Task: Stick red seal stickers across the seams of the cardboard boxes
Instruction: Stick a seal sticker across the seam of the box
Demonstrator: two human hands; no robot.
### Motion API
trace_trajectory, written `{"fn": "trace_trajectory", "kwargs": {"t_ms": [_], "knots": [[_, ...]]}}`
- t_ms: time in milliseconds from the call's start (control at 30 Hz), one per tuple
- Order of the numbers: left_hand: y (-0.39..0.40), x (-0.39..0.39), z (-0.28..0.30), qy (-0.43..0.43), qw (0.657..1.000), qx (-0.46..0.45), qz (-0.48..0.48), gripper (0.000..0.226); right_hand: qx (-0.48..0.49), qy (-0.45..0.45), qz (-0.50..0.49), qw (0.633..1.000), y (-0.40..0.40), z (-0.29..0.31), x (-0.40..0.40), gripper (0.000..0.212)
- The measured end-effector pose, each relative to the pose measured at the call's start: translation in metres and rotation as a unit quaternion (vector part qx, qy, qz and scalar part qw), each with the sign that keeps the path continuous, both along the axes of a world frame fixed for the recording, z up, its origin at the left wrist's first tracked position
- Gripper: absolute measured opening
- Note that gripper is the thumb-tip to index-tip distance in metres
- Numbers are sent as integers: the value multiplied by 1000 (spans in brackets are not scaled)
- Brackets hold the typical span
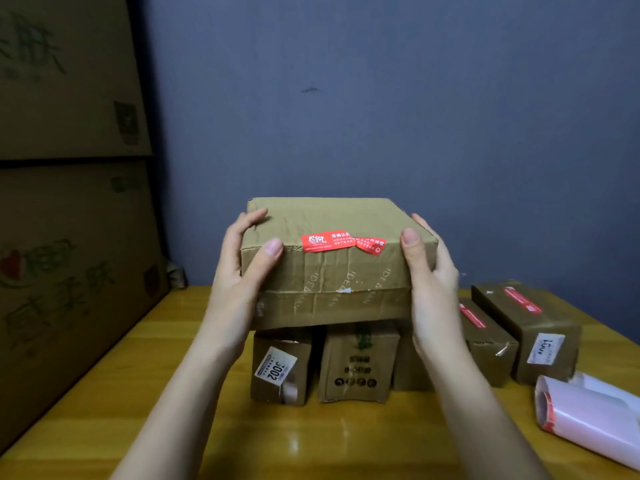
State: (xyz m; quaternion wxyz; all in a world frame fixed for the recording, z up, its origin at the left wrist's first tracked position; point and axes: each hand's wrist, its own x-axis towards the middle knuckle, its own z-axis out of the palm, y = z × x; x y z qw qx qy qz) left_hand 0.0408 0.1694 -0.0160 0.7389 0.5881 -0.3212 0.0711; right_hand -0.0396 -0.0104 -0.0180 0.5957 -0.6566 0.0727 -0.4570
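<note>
A flat, wide cardboard box (pixel 332 271) is held at the middle of the view, over a row of smaller boxes. A crumpled red seal sticker (pixel 341 242) runs along its near top edge. My left hand (pixel 242 271) grips the box's left side, thumb on the front face. My right hand (pixel 429 275) grips its right side. Below it stand a small box with a "3002" label (pixel 282 368) and a printed box (pixel 358 365). Two long boxes (pixel 488 337) (pixel 530 330) at the right each carry a red sticker on top.
A roll of sticker backing with red edges (pixel 585 414) lies on the wooden table (pixel 138 393) at the right. Large stacked cartons (pixel 69 202) wall off the left side. A blue-grey wall (pixel 381 98) stands behind.
</note>
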Motion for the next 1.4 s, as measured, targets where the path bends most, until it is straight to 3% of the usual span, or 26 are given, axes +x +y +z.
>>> {"fn": "trace_trajectory", "kwargs": {"t_ms": [100, 233, 367, 567, 767, 867, 1033, 1233, 1400], "knots": [[-9, 3, 0, 11, 999, -24, 29, 39, -74, -51, -75, 993, 7, 0, 2, 49], [-11, 8, -1, 63, 996, -53, 20, 46, -208, -109, -142, 962, 3, -1, 4, 34], [-9, 14, -2, 65, 996, -44, 33, 41, -336, -81, -158, 925, -4, 0, 3, 15], [-8, 20, -5, 3, 998, -13, 68, 51, -312, 19, -90, 946, -8, 3, 0, 17], [-3, 24, -8, -71, 990, -7, 125, 47, -345, -2, -114, 932, -4, -1, 1, 26], [-3, 24, -7, -62, 991, -13, 114, 47, -391, 2, -153, 908, -1, -3, 3, 37], [-5, 20, -6, -17, 998, -15, 59, 50, -392, -49, -184, 900, -1, -2, 2, 23], [-7, 18, -5, 15, 999, -23, 23, 51, -467, -92, -262, 839, -6, -2, -1, 23], [-8, 17, -4, 26, 999, -31, 36, 41, -486, -71, -259, 832, -9, -3, 0, 30]]}}
